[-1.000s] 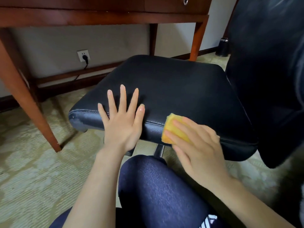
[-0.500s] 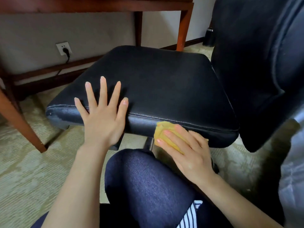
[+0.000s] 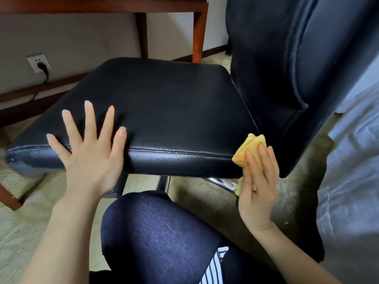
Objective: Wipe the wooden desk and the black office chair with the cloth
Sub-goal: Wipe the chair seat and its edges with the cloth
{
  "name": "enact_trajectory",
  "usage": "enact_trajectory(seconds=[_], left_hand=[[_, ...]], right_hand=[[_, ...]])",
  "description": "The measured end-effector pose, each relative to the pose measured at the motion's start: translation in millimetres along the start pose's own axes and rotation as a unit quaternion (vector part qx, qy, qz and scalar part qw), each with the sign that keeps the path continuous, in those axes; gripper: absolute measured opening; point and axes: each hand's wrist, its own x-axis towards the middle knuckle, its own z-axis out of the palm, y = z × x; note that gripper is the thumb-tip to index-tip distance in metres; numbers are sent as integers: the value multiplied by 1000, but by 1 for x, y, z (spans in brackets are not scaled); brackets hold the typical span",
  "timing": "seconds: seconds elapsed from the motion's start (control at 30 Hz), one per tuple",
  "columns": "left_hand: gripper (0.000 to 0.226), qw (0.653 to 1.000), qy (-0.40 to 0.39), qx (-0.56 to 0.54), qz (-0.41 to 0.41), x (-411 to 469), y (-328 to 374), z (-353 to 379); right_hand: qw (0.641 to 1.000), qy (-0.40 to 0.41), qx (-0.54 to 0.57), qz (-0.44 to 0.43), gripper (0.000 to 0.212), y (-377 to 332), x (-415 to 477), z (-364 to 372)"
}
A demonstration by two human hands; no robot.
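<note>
Cloth point(image 3: 250, 149) now beside chair backrest point(image 3: 287, 78)

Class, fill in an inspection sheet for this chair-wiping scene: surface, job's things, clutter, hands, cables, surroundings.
Surface: black chair seat, near-left corner scuffed grey.
Job's things: yellow cloth at the seat's near-right corner; wooden desk behind.
Clutter: nothing seen.
Hands: left hand flat on the seat edge, fingers spread; right hand presses the cloth with straight fingers.
Cables: black cable plugged into wall socket.
Surroundings: patterned carpet; chair backrest on the right.
</note>
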Motion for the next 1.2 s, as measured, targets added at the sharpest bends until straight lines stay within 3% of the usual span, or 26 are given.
enact_trajectory(seconds=[0.2,0.43,0.63,0.9,1.03,1.2], left_hand=[[59,1000,5,-2,-3,0,3,2],[55,1000,18,-9,-3,-1,4,7],[58,1000,17,-18,-1,-3,2,9],[69,998,37,-59,5,-4,4,7],[71,994,40,-98,-21,2,1,7],[75,987,47,-139,-65,12,-10,-4]], right_hand=[[992,47,1,117,32,-17,12,2],[995,-19,-75,-55,28,-19,17,5],[981,-134,-87,-111,32,-64,41,26],[958,-250,-3,-137,31,-122,63,79],[930,-353,47,-87,36,-144,80,102],[839,-531,117,23,27,-154,124,135]])
